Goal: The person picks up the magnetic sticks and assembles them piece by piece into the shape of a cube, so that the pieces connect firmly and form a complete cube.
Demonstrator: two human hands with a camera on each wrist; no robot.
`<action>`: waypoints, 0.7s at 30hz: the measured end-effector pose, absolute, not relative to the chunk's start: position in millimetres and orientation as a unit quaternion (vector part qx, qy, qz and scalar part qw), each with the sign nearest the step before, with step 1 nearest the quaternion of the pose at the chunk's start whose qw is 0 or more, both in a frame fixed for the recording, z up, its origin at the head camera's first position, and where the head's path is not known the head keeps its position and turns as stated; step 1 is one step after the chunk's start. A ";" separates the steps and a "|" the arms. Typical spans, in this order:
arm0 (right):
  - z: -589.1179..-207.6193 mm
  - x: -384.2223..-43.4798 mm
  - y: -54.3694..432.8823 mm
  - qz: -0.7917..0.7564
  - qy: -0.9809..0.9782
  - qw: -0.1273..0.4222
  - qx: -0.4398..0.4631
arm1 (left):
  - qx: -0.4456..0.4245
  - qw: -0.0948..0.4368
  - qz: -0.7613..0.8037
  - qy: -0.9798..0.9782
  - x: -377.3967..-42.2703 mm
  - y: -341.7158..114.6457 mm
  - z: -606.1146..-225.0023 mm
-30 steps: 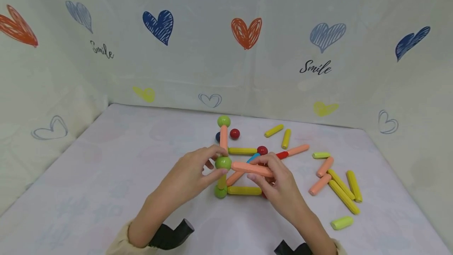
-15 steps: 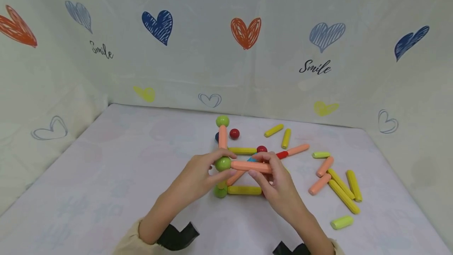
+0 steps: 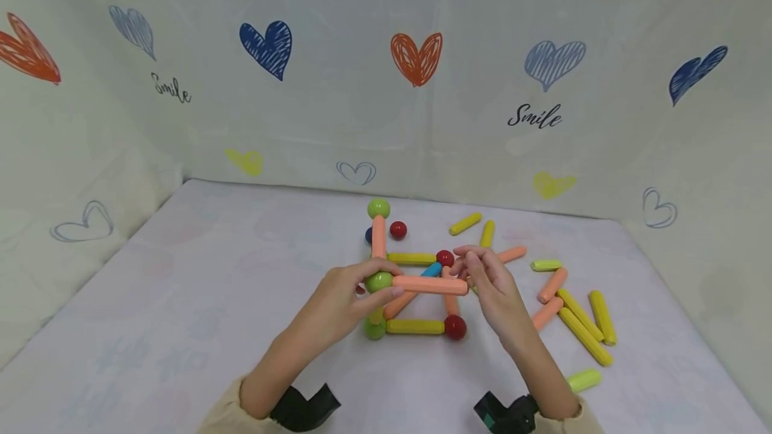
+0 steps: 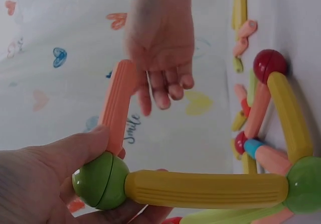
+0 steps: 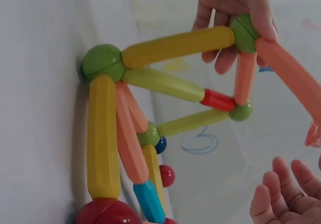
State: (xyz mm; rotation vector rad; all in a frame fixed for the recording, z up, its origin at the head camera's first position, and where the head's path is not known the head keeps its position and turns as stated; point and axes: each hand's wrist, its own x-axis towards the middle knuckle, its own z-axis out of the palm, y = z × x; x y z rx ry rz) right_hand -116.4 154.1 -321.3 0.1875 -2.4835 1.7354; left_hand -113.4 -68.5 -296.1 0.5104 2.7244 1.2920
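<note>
Crosswise above the desk [image 3: 151, 286], the pink rod [image 3: 429, 285] extends rightward from the green ball [image 3: 378, 282] that the left hand [image 3: 345, 295] pinches in its fingers, the rod's free end lying just beside the right hand [image 3: 496, 289], whose slack fingers hold nothing.

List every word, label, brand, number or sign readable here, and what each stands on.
"Smile": left part of the backdrop, head view.
"Smile": right part of the backdrop, head view.
"Smile": backdrop in the left wrist view, turned sideways.
Small dark mark, far left of that view: too blurred to read.
No lettering shows on the sticks or balls.
</note>
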 end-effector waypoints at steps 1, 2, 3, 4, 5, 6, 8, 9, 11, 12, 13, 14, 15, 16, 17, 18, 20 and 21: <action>-322.2 -121.7 156.0 0.566 -0.822 0.041 0.045 | 0.166 0.041 0.422 0.890 -113.3 -68.2 -296.3; -323.4 -127.8 157.5 0.559 -0.828 0.028 0.034 | 0.166 0.040 0.422 0.890 -113.4 -68.0 -296.6; -324.6 -134.4 158.2 0.551 -0.834 0.015 0.028 | 0.166 0.037 0.422 0.890 -113.4 -68.0 -296.9; -326.0 -141.8 158.5 0.543 -0.839 0.005 0.026 | 0.166 0.036 0.423 0.890 -113.3 -68.0 -297.0; -327.0 -149.3 157.8 0.533 -0.846 -0.006 0.025 | 0.168 0.035 0.423 0.890 -113.4 -68.1 -297.1; -328.0 -156.8 156.8 0.525 -0.850 -0.017 0.028 | 0.170 0.033 0.424 0.889 -113.6 -68.1 -297.3; -328.9 -171.8 152.6 0.514 -0.856 -0.038 0.035 | 0.174 0.032 0.423 0.889 -113.5 -69.2 -297.4; -329.1 -179.0 150.1 0.503 -0.862 -0.046 0.037 | 0.176 0.031 0.422 0.889 -113.4 -69.7 -297.5; -329.4 -193.0 145.1 0.484 -0.872 -0.059 0.046 | 0.181 0.031 0.421 0.888 -113.5 -70.4 -298.0; -329.7 -199.6 142.6 0.478 -0.875 -0.064 0.051 | 0.183 0.030 0.421 0.888 -113.7 -70.6 -298.4; -329.8 -206.0 139.8 0.468 -0.880 -0.068 0.053 | 0.184 0.031 0.420 0.888 -113.8 -70.8 -298.8; -329.8 -212.1 136.8 0.454 -0.886 -0.069 0.058 | 0.184 0.032 0.420 0.888 -113.8 -71.0 -299.0; -330.2 -218.3 133.8 0.443 -0.892 -0.070 0.062 | 0.185 0.032 0.420 0.888 -113.8 -71.1 -299.1; -330.4 -223.9 130.8 0.435 -0.895 -0.072 0.067 | 0.184 0.033 0.420 0.888 -113.7 -71.2 -299.2; -330.7 -229.2 127.7 0.427 -0.898 -0.075 0.071 | 0.182 0.034 0.420 0.888 -113.6 -71.2 -299.2; -331.2 -234.2 124.7 0.418 -0.902 -0.078 0.072 | 0.182 0.034 0.420 0.888 -113.6 -71.1 -299.2; -333.8 -243.6 119.6 0.398 -0.910 -0.084 0.075 | 0.180 0.035 0.421 0.888 -113.6 -71.0 -299.2; -334.9 -247.6 117.5 0.390 -0.914 -0.088 0.074 | 0.181 0.036 0.422 0.888 -113.6 -70.9 -299.2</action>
